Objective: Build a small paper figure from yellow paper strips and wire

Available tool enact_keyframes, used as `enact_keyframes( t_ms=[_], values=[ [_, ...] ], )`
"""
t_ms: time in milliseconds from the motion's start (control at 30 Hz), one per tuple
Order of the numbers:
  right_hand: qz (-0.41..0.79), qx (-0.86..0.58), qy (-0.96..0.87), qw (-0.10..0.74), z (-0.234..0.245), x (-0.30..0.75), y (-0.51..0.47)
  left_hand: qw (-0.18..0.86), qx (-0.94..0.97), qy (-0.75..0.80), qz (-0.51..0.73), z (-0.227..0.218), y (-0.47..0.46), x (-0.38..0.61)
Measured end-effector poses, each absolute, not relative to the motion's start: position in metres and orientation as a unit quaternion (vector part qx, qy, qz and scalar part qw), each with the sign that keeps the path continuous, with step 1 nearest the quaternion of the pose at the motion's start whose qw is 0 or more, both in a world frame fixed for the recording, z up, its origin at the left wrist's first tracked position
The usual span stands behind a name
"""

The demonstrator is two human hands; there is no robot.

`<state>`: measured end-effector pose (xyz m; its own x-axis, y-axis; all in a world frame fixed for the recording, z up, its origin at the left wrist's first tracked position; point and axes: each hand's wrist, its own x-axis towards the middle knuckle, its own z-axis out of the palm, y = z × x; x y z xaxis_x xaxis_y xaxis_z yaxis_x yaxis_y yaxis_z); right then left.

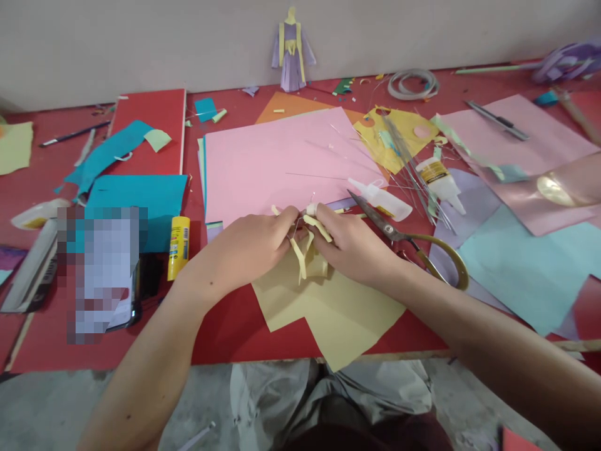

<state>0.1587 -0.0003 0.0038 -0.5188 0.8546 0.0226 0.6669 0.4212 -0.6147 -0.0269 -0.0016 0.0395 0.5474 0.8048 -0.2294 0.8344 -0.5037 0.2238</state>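
- Two hands meet at the middle of the red counter [225,332]: the left hand [253,244] and the right hand [350,247], knuckles up, fingertips nearly touching.
- Both sets of fingers are closed, pinching a small yellow paper piece [307,241] between them; loose yellow strips hang from it toward 6 o'clock.
- A thin wire appears to run through the pinch, though it is too fine to be sure.
- The piece sits just above a cream paper sheet [338,313] lying at the counter's near edge.
- At 12 o'clock from the hands lies a large pink sheet [282,163], with thin wires across it.
- At 2 o'clock, just beside the right hand, rests a white glue bottle [381,199]; a second, labelled bottle [439,178] lies further out the same way.
- At 3 o'clock, scissors [404,238] with brass-coloured handles lie touching the right wrist area.
- At 9 o'clock stands a yellow glue stick [178,247], next to teal paper [141,197].
- Far at 12 o'clock, a purple and yellow paper doll [292,53] leans on the wall.
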Motion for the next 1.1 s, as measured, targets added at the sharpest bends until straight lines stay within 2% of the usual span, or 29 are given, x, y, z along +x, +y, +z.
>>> enact_keyframes(
  t_ms=[600, 1100],
  values=[
    [0.241, -0.460, -0.843, 0.142, 0.0051, 0.1578, -0.0025, 0.090, 0.879, 0.465, -0.057, 0.0380, -0.0055, -0.0279],
    [0.251, -0.454, -0.839, 0.167, 0.0014, 0.1583, -0.0010, 0.109, 0.879, 0.462, -0.050, 0.0367, -0.0023, -0.0293]
  ],
)
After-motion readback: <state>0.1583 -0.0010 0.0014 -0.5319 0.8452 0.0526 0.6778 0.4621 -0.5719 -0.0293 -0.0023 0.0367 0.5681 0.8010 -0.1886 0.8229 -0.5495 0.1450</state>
